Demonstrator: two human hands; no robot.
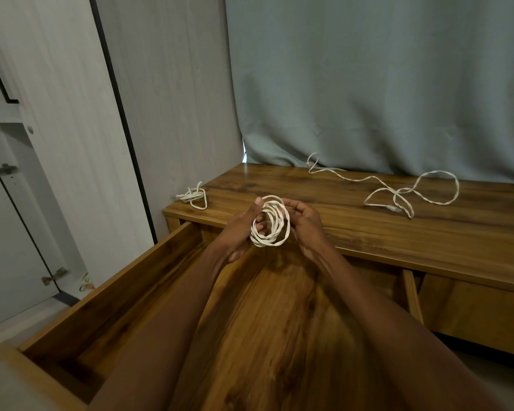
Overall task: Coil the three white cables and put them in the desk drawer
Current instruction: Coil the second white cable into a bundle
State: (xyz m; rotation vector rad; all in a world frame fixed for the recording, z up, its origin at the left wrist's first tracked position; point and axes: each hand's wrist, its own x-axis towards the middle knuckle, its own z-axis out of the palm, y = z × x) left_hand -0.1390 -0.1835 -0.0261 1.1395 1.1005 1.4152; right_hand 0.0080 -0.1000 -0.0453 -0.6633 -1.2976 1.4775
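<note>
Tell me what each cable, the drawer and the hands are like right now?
Coiled cable: wound in loops, held by both hands.
Bundled cable: coiled, on desk corner.
Loose cable: uncoiled, sprawled on desk.
Drawer: open.
Left hand: gripping the coil.
Right hand: pinching the coil.

A thin white cable wound into a round coil of several loops point(270, 222) is held upright between both hands, above the open wooden desk drawer point(149, 280), whose brown wood-grain floor is bare where it shows. A second thin white cable, bundled into a small loose coil point(194, 196), lies at the left corner of the brown wooden bench point(324, 185). A third thin white cable, uncoiled point(410, 189), sprawls in wide loops across the bench's right part, well apart from the others.
</note>
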